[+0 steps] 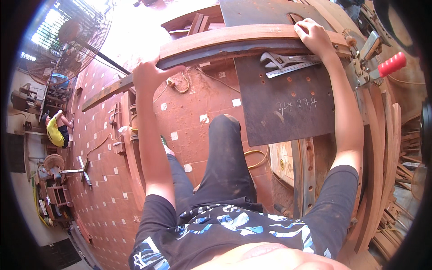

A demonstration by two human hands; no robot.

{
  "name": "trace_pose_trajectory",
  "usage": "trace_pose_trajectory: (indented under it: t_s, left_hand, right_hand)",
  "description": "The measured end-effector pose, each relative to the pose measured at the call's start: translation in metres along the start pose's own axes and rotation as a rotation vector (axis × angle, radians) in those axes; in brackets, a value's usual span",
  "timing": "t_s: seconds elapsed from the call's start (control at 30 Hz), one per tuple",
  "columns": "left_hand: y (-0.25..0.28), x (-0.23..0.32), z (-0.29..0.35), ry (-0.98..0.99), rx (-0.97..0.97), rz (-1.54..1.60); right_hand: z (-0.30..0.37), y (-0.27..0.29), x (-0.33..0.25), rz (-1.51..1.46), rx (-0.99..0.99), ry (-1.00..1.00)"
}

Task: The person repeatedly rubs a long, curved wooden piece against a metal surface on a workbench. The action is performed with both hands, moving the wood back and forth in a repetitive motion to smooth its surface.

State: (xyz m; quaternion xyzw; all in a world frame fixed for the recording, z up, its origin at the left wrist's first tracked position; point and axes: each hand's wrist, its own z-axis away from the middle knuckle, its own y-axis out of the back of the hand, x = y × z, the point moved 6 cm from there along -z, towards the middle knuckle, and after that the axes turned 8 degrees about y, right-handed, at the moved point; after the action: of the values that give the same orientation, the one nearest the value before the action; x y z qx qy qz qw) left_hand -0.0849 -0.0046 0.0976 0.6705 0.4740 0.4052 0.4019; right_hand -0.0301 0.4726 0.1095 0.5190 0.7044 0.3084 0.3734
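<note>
A long reddish-brown wooden plank (234,35) lies across a longer dark-edged wooden piece (211,56) in front of me. My left hand (150,74) is at the plank's left end, its thumb stretched out along the near side; its other fingers are mostly hidden. Toward the right end, my right hand (312,36) has its fingers bent over the plank's top. Just below that hand, an adjustable wrench (281,60) and a metal ruler (292,69) rest on a dark tabletop (288,108) with chalk marks. A toggle clamp with a red handle (391,64) stands beyond the plank's right end.
Stacked timber (382,148) lines the right side. A large fan (67,38) stands at the upper left. Far left, a person in a yellow shirt (56,132) sits low. A yellow cord (258,159) and a cable (180,85) lie on the red tiled floor (103,180).
</note>
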Motion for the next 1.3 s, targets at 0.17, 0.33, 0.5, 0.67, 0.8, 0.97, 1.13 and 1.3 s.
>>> trace_pose_trajectory:
  t_s: [0.17, 0.33, 0.5, 0.67, 0.8, 0.97, 1.13, 1.3]
  left_hand:
    - [-0.008, 0.000, -0.006, 0.033, -0.053, -0.039]
    - [-0.012, -0.005, -0.010, 0.042, 0.011, -0.062]
    - [-0.013, -0.007, -0.017, 0.005, 0.046, -0.034]
    - [-0.013, -0.011, -0.025, -0.076, 0.181, 0.009]
    - [-0.013, -0.009, -0.024, -0.069, 0.196, -0.010]
    - [-0.011, -0.015, -0.023, -0.095, 0.248, -0.006]
    - [-0.007, 0.010, -0.018, -0.002, 0.041, -0.050]
    - [-0.007, 0.004, -0.016, 0.012, 0.010, -0.024]
  right_hand:
    - [-0.002, -0.002, 0.013, 0.083, 0.025, 0.021]
    - [-0.005, 0.007, 0.001, 0.026, 0.007, -0.017]
    - [0.002, 0.018, -0.013, -0.028, 0.130, -0.030]
    - [-0.004, 0.017, -0.007, -0.001, 0.110, 0.013]
    - [0.000, 0.019, -0.015, -0.014, 0.093, -0.087]
    - [-0.002, 0.015, -0.016, 0.040, 0.095, -0.071]
    - [-0.004, 0.005, 0.008, 0.085, 0.032, -0.082]
    - [-0.003, -0.001, 0.009, 0.023, 0.024, -0.076]
